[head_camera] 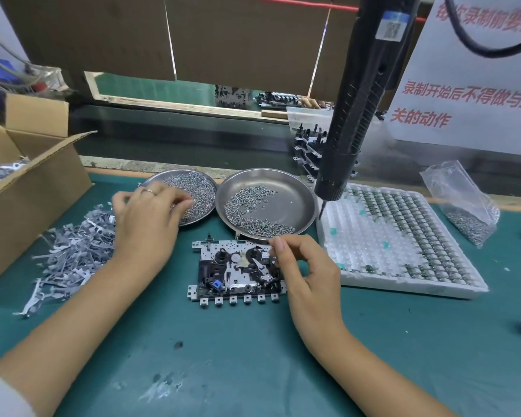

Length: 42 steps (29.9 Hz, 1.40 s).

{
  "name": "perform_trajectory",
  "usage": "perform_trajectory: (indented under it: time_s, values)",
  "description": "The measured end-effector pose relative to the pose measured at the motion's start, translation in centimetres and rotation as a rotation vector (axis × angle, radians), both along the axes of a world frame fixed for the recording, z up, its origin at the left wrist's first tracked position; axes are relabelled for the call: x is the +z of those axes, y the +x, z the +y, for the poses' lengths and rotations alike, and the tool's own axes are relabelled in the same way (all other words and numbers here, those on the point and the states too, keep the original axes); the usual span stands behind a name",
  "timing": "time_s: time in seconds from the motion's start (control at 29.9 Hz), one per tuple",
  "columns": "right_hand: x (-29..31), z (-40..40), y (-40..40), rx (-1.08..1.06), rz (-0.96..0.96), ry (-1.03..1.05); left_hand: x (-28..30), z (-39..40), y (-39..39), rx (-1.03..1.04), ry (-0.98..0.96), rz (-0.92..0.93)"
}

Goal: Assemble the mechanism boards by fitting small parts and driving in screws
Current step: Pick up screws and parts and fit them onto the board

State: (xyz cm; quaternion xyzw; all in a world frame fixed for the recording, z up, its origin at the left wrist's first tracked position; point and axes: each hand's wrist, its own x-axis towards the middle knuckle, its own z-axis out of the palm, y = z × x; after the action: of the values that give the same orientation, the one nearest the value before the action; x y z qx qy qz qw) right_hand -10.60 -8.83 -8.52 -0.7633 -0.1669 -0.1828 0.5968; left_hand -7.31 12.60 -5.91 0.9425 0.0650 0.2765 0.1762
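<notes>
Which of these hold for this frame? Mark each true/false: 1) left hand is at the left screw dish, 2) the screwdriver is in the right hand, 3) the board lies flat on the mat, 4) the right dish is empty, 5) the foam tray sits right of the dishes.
1. True. The left hand reaches into the left screw dish.
2. False. The screwdriver hangs free above the foam tray; the right hand has its fingertips at the board's right edge.
3. True. The board lies flat on the green mat.
4. False. The right dish holds loose screws.
5. True. The foam tray sits right of both dishes.
</notes>
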Motion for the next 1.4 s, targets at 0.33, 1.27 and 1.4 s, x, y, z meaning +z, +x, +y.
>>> perform_trajectory:
  time_s: [0.33,1.27,1.4]
  values:
    - [0.3,0.0,0.1,0.135,0.017,-0.013,1.0,-5.2,-4.3,-0.662,-0.372,-0.046]
    - [4.3,0.5,8.5,-0.069,0.217,-0.838,-1.6,-5.9,-4.4,-0.44,-0.803,-0.235]
    - [4.4,-0.3,7.3,-0.029,0.252,-0.434,-1.5,-5.9,-4.7,-0.454,-0.837,-0.218]
